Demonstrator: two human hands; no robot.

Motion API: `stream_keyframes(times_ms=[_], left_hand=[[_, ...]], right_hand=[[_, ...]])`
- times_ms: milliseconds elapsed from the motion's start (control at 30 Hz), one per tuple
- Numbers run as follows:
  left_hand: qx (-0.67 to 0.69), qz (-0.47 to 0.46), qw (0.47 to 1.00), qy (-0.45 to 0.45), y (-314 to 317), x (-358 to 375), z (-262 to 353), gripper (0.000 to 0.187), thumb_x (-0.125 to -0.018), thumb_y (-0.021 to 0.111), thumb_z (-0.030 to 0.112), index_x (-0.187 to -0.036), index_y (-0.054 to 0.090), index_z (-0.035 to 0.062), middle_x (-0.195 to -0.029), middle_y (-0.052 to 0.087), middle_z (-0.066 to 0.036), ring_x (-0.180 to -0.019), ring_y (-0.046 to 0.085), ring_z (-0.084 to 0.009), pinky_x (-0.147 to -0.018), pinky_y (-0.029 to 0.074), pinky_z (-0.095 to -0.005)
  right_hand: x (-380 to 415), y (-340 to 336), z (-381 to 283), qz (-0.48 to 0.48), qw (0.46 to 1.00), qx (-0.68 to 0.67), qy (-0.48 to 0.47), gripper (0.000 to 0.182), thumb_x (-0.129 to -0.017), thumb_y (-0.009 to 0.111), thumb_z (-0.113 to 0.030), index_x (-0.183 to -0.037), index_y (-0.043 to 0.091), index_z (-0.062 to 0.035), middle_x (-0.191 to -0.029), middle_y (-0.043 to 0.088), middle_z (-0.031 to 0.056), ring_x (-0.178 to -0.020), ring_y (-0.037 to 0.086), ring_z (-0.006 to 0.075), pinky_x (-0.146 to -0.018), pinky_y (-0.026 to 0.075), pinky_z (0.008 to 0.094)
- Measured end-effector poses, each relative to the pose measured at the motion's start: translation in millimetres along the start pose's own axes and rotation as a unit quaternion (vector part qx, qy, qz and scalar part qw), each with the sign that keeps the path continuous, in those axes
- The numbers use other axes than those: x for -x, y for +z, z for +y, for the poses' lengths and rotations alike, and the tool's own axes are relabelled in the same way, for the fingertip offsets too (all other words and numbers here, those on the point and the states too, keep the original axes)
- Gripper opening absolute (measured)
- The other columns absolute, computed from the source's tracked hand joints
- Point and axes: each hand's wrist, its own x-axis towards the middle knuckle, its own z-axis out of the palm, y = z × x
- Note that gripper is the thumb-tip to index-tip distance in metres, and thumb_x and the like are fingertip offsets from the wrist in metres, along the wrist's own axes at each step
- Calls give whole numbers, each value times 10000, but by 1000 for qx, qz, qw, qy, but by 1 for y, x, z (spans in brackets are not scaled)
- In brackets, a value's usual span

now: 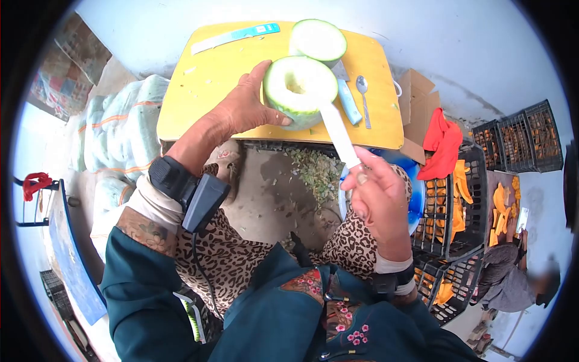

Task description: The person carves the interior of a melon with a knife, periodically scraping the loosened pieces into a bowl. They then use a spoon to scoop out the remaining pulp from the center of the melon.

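Note:
On the yellow table (226, 78) stands a pale green gourd piece (280, 75) with a hollow in its cut top. My left hand (244, 105) grips its left side, thumb in front and fingers behind. My right hand (380, 196) holds a white knife (339, 136), its far end touching the right edge of the gourd piece. Behind it stands a second gourd piece (318, 40) with a flat cut top. A blue-handled tool (350, 102) and a metal spoon (362, 90) lie to the right.
A blue-and-white packet (235, 38) lies at the table's back. Right of the table are a cardboard box (416, 99), a red cloth (440, 142) and black crates (476, 211) with orange pieces. Wrapped bundles (120, 127) stand left. Another person (512, 280) sits far right. Peelings (316, 175) lie below.

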Motion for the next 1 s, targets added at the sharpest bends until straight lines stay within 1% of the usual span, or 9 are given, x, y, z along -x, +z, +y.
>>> stream_keyframes(times_ms=[133, 300, 367, 500, 633, 767, 833, 933, 1000], left_hand=[[-45, 9, 998, 39, -1, -5, -10, 1144, -597, 865, 176, -1495, 177, 8, -1376, 409, -291, -1307, 418, -385, -1115, 357, -401], [-96, 3, 995, 28, -6, -1, -4, 973, -714, 740, 122, -1498, 175, 7, -1340, 467, -293, -1269, 470, -384, -1079, 390, -387], [-98, 45, 994, 37, -6, -3, -7, 794, -768, 672, 102, -1455, 289, -6, -1225, 561, -282, -1169, 548, -381, -1016, 440, -378], [-144, 144, 979, 26, -11, -12, -13, 453, -843, 559, 69, -1289, 536, -5, -955, 679, -249, -918, 657, -374, -856, 522, -389], [-101, 126, 987, -15, -20, -14, -9, 319, -869, 519, 98, -1157, 631, 22, -853, 679, -239, -781, 663, -349, -770, 528, -398], [-29, 117, 993, -15, -18, -9, -5, 472, -847, 545, 90, -1313, 514, 22, -1132, 628, -226, -984, 635, -284, -861, 503, -353], [78, 77, 994, 16, -13, -3, -1, 605, -833, 544, 69, -1415, 399, -5, -1304, 547, -199, -1141, 573, -234, -949, 466, -320], [141, -71, 987, 15, -21, 2, 5, 820, -798, 609, 87, -1494, 195, -43, -1486, 339, -230, -1352, 385, -316, -1109, 328, -360], [94, -58, 993, 44, -17, 2, 4, 947, -761, 691, 143, -1496, 132, -66, -1478, 330, -268, -1329, 408, -336, -1113, 324, -374]], right_hand=[[-1, 3, 1, 185, 969, 124, -108, 370, -976, 456, -39, -1340, 462, 25, -835, 605, 41, -511, 417, 13, -455, 336, 168], [7, 11, -3, 46, 987, 120, -95, 384, -980, 457, -48, -1356, 441, 28, -837, 603, 28, -543, 424, 11, -473, 343, 170], [8, 9, -2, -32, 992, 94, -78, 390, -983, 454, -54, -1366, 435, 23, -843, 603, 23, -550, 425, 10, -483, 349, 172], [-6, 0, 8, 206, 963, 140, -107, 408, -977, 456, -46, -1383, 434, -3, -862, 604, 21, -550, 418, 8, -491, 354, 175], [6, 6, 2, 46, 986, 124, -98, 415, -974, 445, -27, -1387, 430, -1, -865, 597, 29, -538, 419, 8, -488, 367, 179], [9, 15, -11, -38, 997, 63, -22, 409, -972, 451, -36, -1379, 438, 4, -851, 602, 56, -501, 427, 22, -460, 354, 175], [6, 9, -14, -10, 1000, 1, 14, 392, -974, 456, -48, -1361, 448, 15, -844, 609, 63, -494, 434, 26, -436, 343, 175], [6, 0, -16, 79, 997, -10, -6, 377, -974, 471, -64, -1338, 454, 33, -831, 618, 76, -483, 441, 32, -399, 324, 173], [3, -9, -10, 138, 988, 40, -60, 382, -974, 469, -62, -1342, 448, 34, -829, 617, 77, -484, 439, 31, -399, 325, 172]])
